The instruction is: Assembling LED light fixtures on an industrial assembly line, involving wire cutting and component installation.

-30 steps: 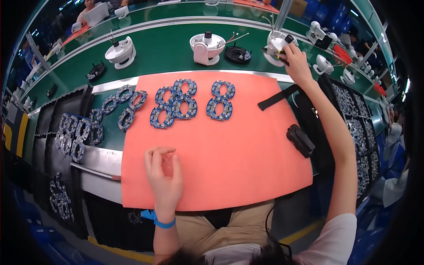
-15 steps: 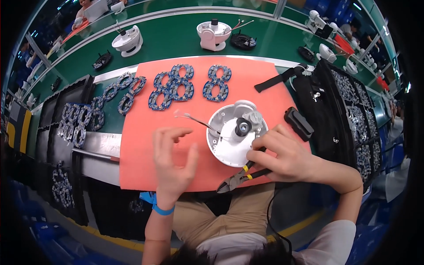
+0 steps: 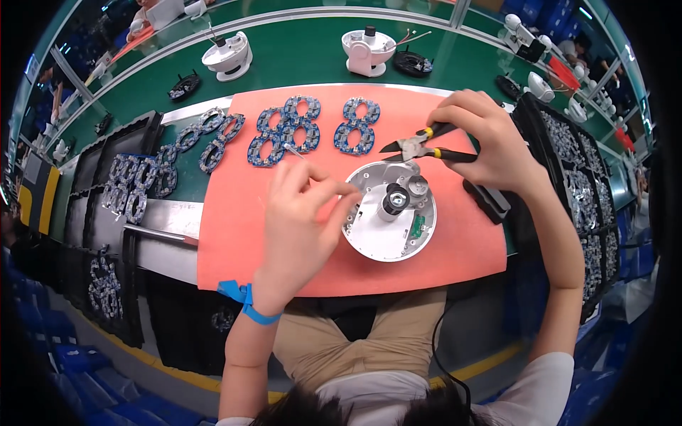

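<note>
Here at the long green workbench (image 3: 298, 60), a worker in a white short-sleeved top and tan trousers has both hands raised over a flat, orange-pink work mat (image 3: 462, 248), as the head camera shows. The right hand (image 3: 495, 142) grasps a pair of black-handled metal cutters (image 3: 410, 148) banded in yellow, the tool's jaws parted and pointing left. The cutters appear beside the far rim of a round, bowl-shaped white housing (image 3: 376, 238); from here I cannot tell whether they touch it. The housing sits on the mat between the worker's arms, hollow side up, a stubby black cylinder (image 3: 393, 206) standing inside and a small green circuit board (image 3: 418, 226) by its right wall.

The left hand (image 3: 302, 220), a bright blue band (image 3: 257, 314) at its wrist, is half curled at the housing's left side, thumb and forefinger drawn close together by the rim. A thin cable with a white connector (image 3: 293, 148) pokes out beyond its fingers; whether they pinch it, I cannot tell.

Blue figure-eight circuit boards (image 3: 357, 123) lie on the mat's far part, with more in a black compartmented tray (image 3: 135, 138) at left. A squat black device (image 3: 490, 202) lies near the mat's right edge. White bowl-shaped units on stands (image 3: 227, 57) line the bench behind. Any print on the boards is too small to make out.
</note>
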Demonstrator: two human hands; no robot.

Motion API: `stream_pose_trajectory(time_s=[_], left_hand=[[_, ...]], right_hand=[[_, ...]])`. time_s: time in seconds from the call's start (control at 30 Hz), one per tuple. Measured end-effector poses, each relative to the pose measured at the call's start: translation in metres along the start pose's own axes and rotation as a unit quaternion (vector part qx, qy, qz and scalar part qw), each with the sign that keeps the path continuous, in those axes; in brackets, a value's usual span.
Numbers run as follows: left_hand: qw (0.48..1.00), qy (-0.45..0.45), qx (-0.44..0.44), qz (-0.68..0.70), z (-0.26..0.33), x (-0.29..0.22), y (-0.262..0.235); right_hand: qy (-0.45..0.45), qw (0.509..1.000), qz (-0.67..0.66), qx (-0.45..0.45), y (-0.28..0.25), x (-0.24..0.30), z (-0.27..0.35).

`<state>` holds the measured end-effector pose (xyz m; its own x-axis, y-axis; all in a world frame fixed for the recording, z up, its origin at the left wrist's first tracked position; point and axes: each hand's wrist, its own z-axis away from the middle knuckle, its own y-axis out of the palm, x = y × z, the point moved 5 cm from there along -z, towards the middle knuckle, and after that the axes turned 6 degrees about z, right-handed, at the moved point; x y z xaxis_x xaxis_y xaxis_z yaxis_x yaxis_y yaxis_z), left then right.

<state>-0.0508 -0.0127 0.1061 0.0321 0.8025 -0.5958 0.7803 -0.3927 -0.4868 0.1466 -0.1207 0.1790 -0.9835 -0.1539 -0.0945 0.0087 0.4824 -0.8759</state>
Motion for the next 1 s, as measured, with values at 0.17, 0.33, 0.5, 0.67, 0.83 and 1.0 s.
stream_pose_trajectory(time_s=[0.17, 0.33, 0.5, 0.67, 0.83, 1.0], left_hand=[[0.997, -0.031, -0.044, 0.049, 0.0, 0.009, -0.005], [0.998, -0.026, -0.051, 0.04, -0.001, 0.006, -0.002], [0.998, -0.023, -0.057, 0.035, 0.002, 0.006, -0.003], [0.997, -0.017, -0.066, 0.042, 0.002, 0.006, -0.004], [0.996, -0.016, -0.074, 0.052, 0.0, 0.008, -0.002], [0.996, -0.022, -0.067, 0.052, -0.001, 0.007, -0.002]], right_hand=[[-0.035, 0.992, -0.01, 0.118, 0.013, 0.01, -0.025], [-0.125, 0.985, 0.015, 0.12, 0.018, 0.022, -0.031], [-0.117, 0.983, 0.029, 0.137, 0.016, 0.027, -0.032], [-0.117, 0.982, 0.056, 0.14, 0.016, 0.029, -0.03], [-0.131, 0.978, 0.068, 0.148, 0.021, 0.033, -0.034], [-0.136, 0.981, 0.067, 0.122, 0.023, 0.036, -0.032]])
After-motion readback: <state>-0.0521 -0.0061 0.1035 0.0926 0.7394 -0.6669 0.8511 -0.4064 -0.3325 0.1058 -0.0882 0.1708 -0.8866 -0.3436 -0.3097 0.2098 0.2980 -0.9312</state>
